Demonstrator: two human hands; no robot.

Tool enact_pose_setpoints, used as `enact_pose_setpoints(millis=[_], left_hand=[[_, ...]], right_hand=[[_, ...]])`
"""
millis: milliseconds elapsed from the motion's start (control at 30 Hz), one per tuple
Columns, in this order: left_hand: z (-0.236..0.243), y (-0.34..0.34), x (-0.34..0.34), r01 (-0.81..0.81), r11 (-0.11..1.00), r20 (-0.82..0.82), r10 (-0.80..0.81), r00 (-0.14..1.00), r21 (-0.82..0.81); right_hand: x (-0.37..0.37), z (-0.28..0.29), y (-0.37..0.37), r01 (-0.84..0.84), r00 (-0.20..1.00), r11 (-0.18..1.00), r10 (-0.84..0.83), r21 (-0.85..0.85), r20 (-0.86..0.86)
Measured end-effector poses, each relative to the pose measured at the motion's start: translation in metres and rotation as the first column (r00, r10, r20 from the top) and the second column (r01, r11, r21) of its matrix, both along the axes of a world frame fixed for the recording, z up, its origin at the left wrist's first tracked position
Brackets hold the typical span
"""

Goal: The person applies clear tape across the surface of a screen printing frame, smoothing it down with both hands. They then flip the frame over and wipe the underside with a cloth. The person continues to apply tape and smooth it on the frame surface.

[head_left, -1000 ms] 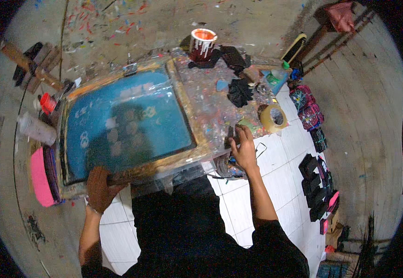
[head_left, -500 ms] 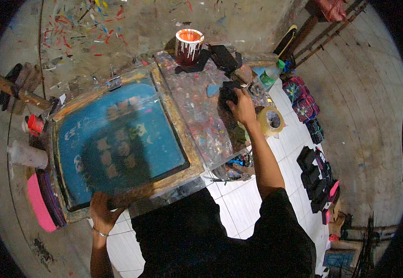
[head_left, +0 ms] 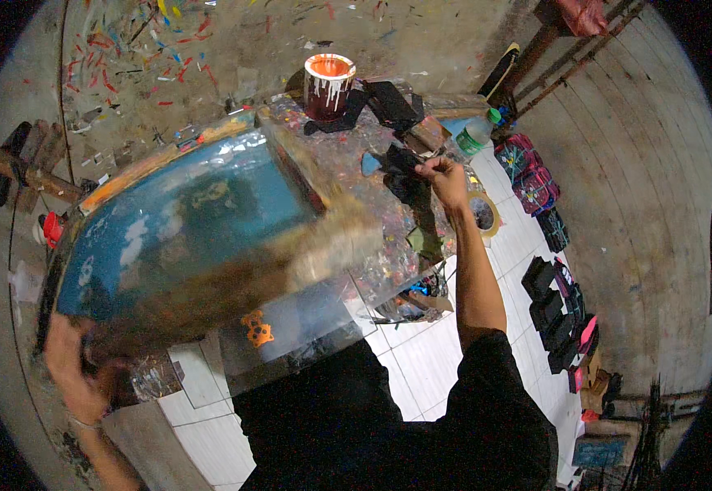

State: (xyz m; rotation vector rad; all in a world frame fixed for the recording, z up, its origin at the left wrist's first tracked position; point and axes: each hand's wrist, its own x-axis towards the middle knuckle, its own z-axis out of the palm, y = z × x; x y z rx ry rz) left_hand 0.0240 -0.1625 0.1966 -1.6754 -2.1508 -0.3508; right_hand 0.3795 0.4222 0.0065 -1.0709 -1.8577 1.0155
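A wood-framed screen-printing screen (head_left: 208,217) with blue mesh is tilted up on its near side and blurred by motion. My left hand (head_left: 77,372) grips its near left corner, fingers wrapped round the frame edge. Under the raised frame, an orange printed figure (head_left: 257,329) shows on a glossy grey surface. To the right, my right hand (head_left: 446,182) pinches the edge of a crumpled black cloth (head_left: 403,170) over the paint-stained tabletop (head_left: 343,168).
An open paint can (head_left: 329,94) with orange inside stands at the back among black pieces (head_left: 390,104). A green-capped bottle (head_left: 477,131) and a tape roll (head_left: 495,214) lie at the right edge. Black and pink items (head_left: 556,315) line the white tiled floor.
My left hand has lifted the screen's near edge and moved left, uncovering the orange print. My right hand has shifted slightly right and down, its fingers now pinching the black cloth.
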Motion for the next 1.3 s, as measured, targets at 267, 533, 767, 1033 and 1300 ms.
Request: enact_pose_setpoints(millis=[267, 533, 767, 1033, 1300], left_hand=[[0.077, 0.033, -0.08, -0.151, 0.988, 0.128, 0.146, 0.981, 0.032], [0.113, 0.03, -0.181, -0.144, 0.988, -0.144, 0.152, 0.978, 0.064], [0.142, 0.112, -0.076, -0.04, 0.992, 0.162, 0.02, 0.987, 0.122], [0.131, 0.117, -0.065, 0.025, 0.93, -0.034, -0.014, 0.999, 0.366], [0.139, 0.107, -0.076, -0.013, 0.968, 0.044, 0.002, 0.999, 0.25]], right_hand=[[0.035, -0.001, 0.028, 0.168, 0.899, 0.878, -0.323, 0.449, 0.294], [-0.039, -0.014, -0.038, -0.179, 0.567, 0.95, -0.111, 0.255, 0.816], [-0.033, 0.043, -0.094, -0.31, 0.834, 0.798, -0.033, 0.517, 0.551], [-0.115, 0.021, -0.306, -0.736, 0.676, 0.653, 0.688, 0.178, 0.264], [-0.113, -0.006, -0.323, -0.861, 0.495, 0.308, 0.694, 0.405, 0.523]])
